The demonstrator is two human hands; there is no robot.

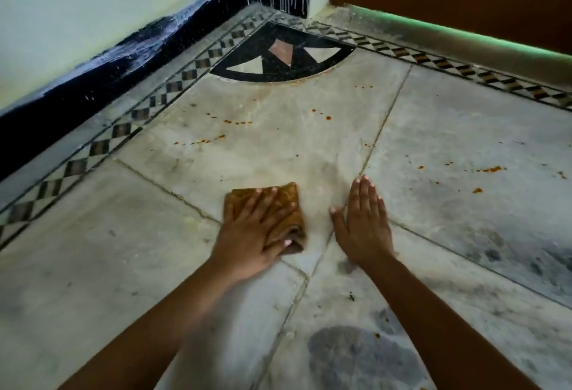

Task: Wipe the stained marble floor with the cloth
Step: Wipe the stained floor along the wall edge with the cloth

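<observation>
Ochre-brown and crumpled, the cloth [292, 219] lies on the pale marble floor [448, 129] right in front of the person, just left of where two slab joints cross. The left hand [250, 235] presses it down, fingers spread and straight across the top, thumb along its near edge. The right hand [362, 228] rests flat on the bare stone just beside it, fingers together, holding nothing; it looks like a prop for the body's weight. The cloth looks soft, light and limp, folded into a pad, so I'd judge it needs no real grip: a flat palm on the middle should drag it along, though a loose corner could roll under. The smooth stone will probably let it slide easily. Orange spots [238, 122] dot the slab ahead, towards the black inlay [278, 55] in the corner, and more splashes [492, 169] lie off to the right, well apart from the cloth. No bucket, basin or bottle shows here, so I can't say whether the cloth is wet.
</observation>
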